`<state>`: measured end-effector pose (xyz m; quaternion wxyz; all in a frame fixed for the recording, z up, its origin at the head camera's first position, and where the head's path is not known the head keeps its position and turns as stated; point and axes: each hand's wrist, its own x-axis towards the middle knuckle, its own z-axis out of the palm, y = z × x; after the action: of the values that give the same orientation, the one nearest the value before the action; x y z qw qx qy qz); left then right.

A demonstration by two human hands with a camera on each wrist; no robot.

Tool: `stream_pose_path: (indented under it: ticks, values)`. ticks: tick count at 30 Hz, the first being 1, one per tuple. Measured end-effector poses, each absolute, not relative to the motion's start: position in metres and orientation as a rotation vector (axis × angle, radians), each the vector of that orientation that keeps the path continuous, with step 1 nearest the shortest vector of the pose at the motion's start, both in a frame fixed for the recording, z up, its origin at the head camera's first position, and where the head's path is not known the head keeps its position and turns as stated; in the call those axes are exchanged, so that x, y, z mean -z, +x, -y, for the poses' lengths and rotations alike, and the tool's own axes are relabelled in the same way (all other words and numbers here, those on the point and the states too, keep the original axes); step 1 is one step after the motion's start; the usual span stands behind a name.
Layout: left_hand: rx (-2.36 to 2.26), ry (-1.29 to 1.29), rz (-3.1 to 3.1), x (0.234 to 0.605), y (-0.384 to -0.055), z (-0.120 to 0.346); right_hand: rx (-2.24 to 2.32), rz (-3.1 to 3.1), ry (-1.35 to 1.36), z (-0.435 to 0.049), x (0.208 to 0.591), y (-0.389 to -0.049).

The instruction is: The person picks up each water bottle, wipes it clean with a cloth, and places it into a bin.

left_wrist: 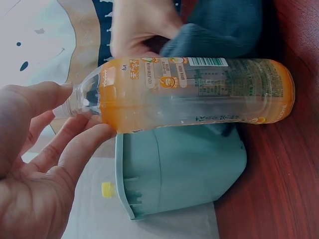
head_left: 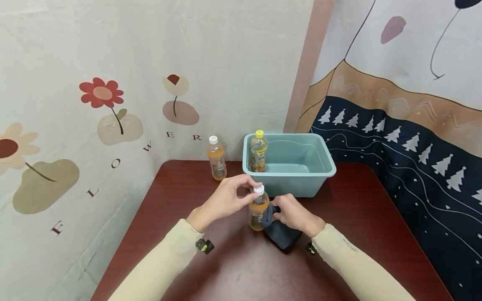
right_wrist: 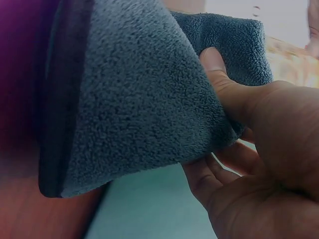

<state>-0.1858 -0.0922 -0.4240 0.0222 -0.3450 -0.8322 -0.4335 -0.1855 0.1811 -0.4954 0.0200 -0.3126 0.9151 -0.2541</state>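
A clear plastic drink bottle [head_left: 257,215] with an orange-banded label and white cap stands upright on the table in front of the bin. My left hand [head_left: 229,196] pinches it at the cap and neck between thumb and fingers; in the left wrist view the fingertips lie around the neck of the bottle [left_wrist: 194,92]. My right hand [head_left: 295,215] grips a dark grey-blue cloth [head_left: 282,235] against the bottle's right side. The right wrist view shows the thumb pressed on the folded, fuzzy cloth [right_wrist: 139,89], its lower part hanging loose.
Behind the hands sits a light teal plastic bin [head_left: 297,184]. Inside its left end stands a yellow-capped bottle [head_left: 258,152]. Another white-capped orange-labelled bottle [head_left: 217,161] is on the table [head_left: 180,188] left of the bin, near the back edge by the printed curtain [head_left: 226,62].
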Motion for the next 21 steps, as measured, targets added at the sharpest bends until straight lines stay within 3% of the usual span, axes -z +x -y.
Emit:
stream_pose_path:
  ticks: [11,21]
  values:
    - [1.338,-1.073,2.571,0.425,-0.187,0.092,0.745,-2.804,-0.958,-0.178,0.52,-0.191]
    - [1.361,-1.089,2.542,0.425,-0.187,0.092,0.869,-2.843,-0.911,-0.182,0.482,-0.186]
